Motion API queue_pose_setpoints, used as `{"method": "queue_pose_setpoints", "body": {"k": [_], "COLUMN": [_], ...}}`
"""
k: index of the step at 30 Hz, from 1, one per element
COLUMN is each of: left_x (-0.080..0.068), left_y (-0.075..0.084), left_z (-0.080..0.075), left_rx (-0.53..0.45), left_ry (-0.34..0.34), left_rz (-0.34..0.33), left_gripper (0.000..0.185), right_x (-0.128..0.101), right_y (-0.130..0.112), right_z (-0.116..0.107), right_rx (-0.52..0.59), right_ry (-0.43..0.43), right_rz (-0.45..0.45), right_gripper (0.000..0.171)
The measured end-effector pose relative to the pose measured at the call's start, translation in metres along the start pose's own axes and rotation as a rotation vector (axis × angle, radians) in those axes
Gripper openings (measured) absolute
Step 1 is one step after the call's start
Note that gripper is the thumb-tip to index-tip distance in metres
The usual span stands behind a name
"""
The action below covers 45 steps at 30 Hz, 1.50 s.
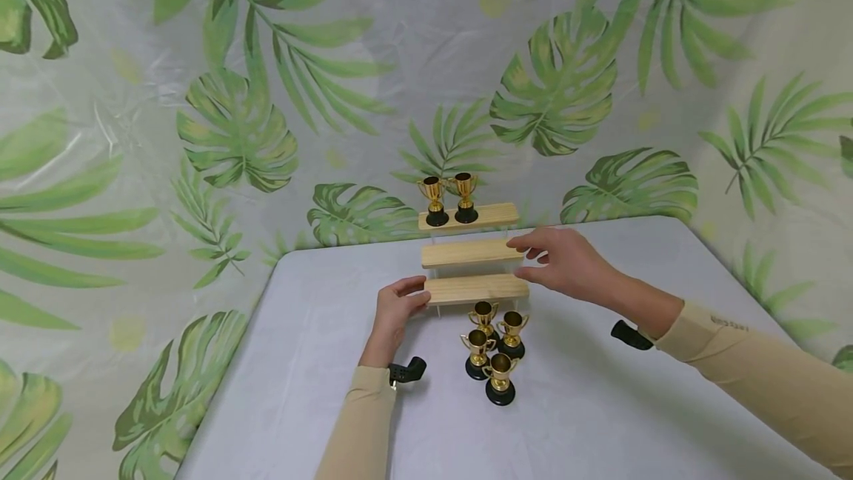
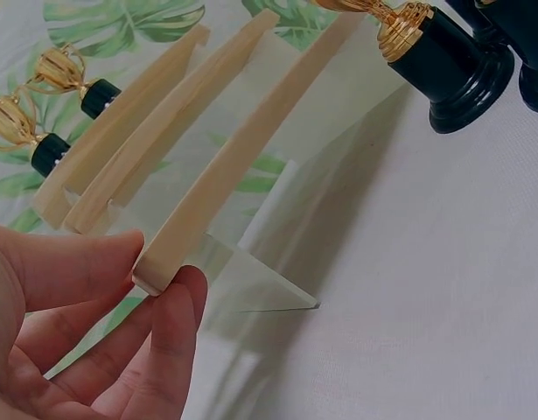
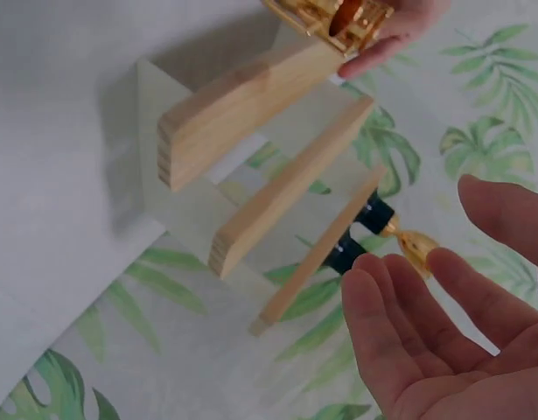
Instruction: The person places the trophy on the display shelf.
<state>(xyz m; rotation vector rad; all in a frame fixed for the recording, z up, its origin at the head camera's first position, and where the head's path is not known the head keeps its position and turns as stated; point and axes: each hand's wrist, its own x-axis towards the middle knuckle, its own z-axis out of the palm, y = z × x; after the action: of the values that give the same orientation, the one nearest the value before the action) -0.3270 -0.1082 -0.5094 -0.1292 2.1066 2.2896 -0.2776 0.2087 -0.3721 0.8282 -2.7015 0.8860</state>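
Observation:
A three-step wooden display rack (image 1: 476, 289) with clear supports stands on the table. My left hand (image 1: 395, 313) pinches the left end of its lowest board (image 2: 225, 188) between thumb and fingers. My right hand (image 1: 566, 261) is held by the rack's right side, its fingers loosely bent and parted, with nothing between them in the right wrist view. Two gold trophy cups with black bases, a left one (image 1: 435, 202) and a right one (image 1: 465, 198), stand on the left part of the top board. The middle board (image 3: 290, 188) and lowest board carry nothing.
Several more gold trophy cups (image 1: 500, 380) stand grouped on the white-covered table (image 1: 320, 361), just in front of the rack and between my forearms. A leaf-patterned curtain (image 1: 373, 95) hangs behind the table's back edge.

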Motion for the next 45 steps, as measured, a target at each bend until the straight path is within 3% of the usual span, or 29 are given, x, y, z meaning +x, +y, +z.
{"method": "queue_pose_setpoints", "body": {"k": [17, 45], "left_x": [0.002, 0.000], "left_y": [-0.001, -0.002], "left_z": [0.000, 0.001], "left_rx": [0.009, 0.015], "left_ry": [0.011, -0.001], "left_rz": [0.003, -0.001], "left_gripper": [0.044, 0.043], "right_x": [-0.026, -0.056], "right_y": [0.003, 0.017], "right_z": [0.026, 0.074], "right_rx": [0.081, 0.219], "right_ry": [-0.002, -0.022], "right_rz": [0.003, 0.114], "right_gripper": [0.046, 0.045]}}
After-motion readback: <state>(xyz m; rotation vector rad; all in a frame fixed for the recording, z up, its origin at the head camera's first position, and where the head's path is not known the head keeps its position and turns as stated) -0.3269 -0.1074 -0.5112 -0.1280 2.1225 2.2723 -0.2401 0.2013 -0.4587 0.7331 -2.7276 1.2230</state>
